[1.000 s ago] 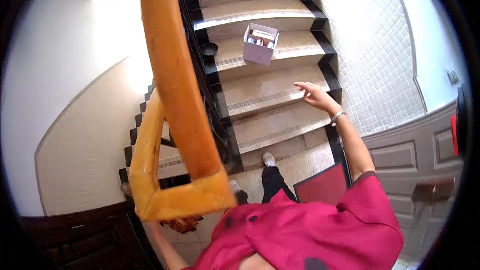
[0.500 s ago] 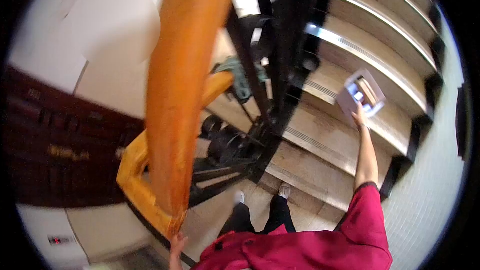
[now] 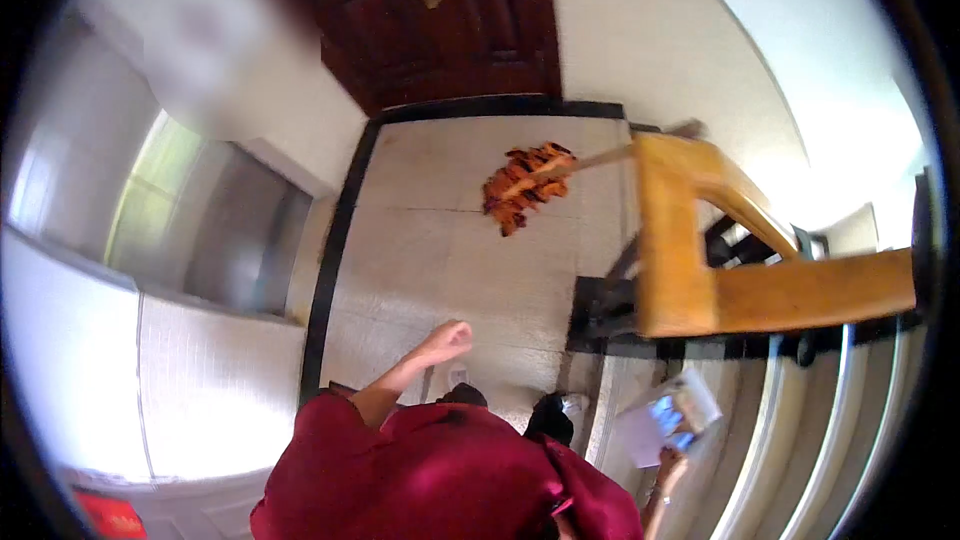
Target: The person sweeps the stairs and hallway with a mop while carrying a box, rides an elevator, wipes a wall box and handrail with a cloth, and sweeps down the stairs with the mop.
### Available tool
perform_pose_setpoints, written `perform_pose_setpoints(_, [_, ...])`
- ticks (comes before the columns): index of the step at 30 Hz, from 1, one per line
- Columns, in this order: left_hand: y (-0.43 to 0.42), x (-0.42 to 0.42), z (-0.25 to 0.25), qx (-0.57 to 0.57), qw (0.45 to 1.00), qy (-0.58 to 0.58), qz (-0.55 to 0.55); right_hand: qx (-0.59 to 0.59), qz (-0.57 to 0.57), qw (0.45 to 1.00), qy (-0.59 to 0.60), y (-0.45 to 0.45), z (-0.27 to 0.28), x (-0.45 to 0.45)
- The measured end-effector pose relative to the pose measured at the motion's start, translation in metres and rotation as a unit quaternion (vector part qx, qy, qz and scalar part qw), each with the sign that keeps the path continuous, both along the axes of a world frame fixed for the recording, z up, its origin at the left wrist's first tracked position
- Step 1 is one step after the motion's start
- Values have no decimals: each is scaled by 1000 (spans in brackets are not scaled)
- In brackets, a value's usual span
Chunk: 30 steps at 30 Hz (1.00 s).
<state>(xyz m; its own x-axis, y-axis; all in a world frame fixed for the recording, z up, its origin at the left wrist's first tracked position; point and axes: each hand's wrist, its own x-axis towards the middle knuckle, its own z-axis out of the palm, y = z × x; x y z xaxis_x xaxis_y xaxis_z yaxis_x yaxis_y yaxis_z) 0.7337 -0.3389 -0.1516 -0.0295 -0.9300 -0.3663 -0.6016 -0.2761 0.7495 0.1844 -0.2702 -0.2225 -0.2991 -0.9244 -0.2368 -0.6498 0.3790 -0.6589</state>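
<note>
My right hand point(image 3: 672, 470) grips the edge of an open white box point(image 3: 640, 435), held out over the stairs at the lower right. Blue and tan items point(image 3: 682, 415) show inside it, too blurred to name. My left hand point(image 3: 445, 340) is in front of my body above the landing floor, its fingers curled in, and nothing shows in it. It touches neither the railing nor the wall.
A wooden handrail point(image 3: 810, 290) turns a corner at the right, beside the steps point(image 3: 790, 430). On the landing floor point(image 3: 430, 250) lies a mop with an orange-brown head point(image 3: 525, 185). A dark wooden door point(image 3: 450, 30) stands at the back. A window point(image 3: 200, 210) is at the left.
My view has swung from the stairs to the landing and door. My left hand has come away from the handrail's lower end. The box is still in my right hand.
</note>
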Motion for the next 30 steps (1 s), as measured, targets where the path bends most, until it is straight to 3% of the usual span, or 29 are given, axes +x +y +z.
perform_pose_setpoints(1, [11, 18, -8, -10, 1000, 11, 7, -86, -36, 981, -171, 15, -45, 27])
perform_pose_setpoints(2, [22, 32, -25, -18, 1000, 19, 11, -33, 58, 990, -124, 8, -44, 59])
perform_pose_setpoints(3, [35, 48, -37, -22, 999, 30, 30, -15, 83, 992, -91, 3, -27, 109])
perform_pose_setpoints(5, [65, 87, -46, -9, 995, 58, 78, 0, 250, 968, -26, -11, 17, 209])
perform_pose_setpoints(7, [76, 99, -49, 25, 985, 82, 147, -45, 349, 934, -61, -38, 35, 280])
perform_pose_setpoints(10, [109, 153, -11, 129, 926, 175, 308, -108, 478, 863, -123, -53, 89, 413])
perform_pose_setpoints(11, [119, 184, -23, 94, 953, 134, 255, -129, 526, 831, -130, -56, 100, 449])
perform_pose_setpoints(12, [133, 207, -34, 77, 936, 188, 288, -150, 570, 795, -139, -61, 111, 482])
perform_pose_setpoints(14, [148, 238, -39, 49, 890, 293, 345, -161, 600, 768, -156, -68, 139, 531])
perform_pose_setpoints(16, [154, 260, -4, -10, 897, 262, 356, -159, 623, 748, -166, -73, 163, 574])
perform_pose_setpoints(17, [158, 270, 18, -27, 932, 186, 310, -155, 634, 739, -170, -78, 171, 596])
perform_pose_setpoints(19, [154, 294, 43, -45, 932, 180, 311, -163, 645, 727, -170, -89, 188, 639])
perform_pose_setpoints(21, [150, 296, 21, -44, 855, 327, 401, -191, 658, 711, -156, -112, 190, 668])
perform_pose_setpoints(24, [123, 321, 7, -81, 790, 409, 450, -168, 676, 700, -154, -139, 186, 720])
perform_pose_setpoints(25, [107, 320, 40, -124, 744, 381, 534, -132, 680, 704, -156, -148, 175, 737])
perform_pose_setpoints(26, [96, 344, 18, -84, 785, 343, 510, -95, 683, 707, -157, -160, 172, 757])
perform_pose_setpoints(27, [90, 370, -20, -43, 821, 303, 483, -239, 759, 602, -70, -174, 177, 775])
perform_pose_setpoints(28, [86, 388, -44, -2, 852, 261, 453, -240, 778, 576, -73, -186, 168, 790])
perform_pose_setpoints(30, [62, 420, -43, 73, 835, 253, 484, -242, 812, 524, -83, -213, 147, 831])
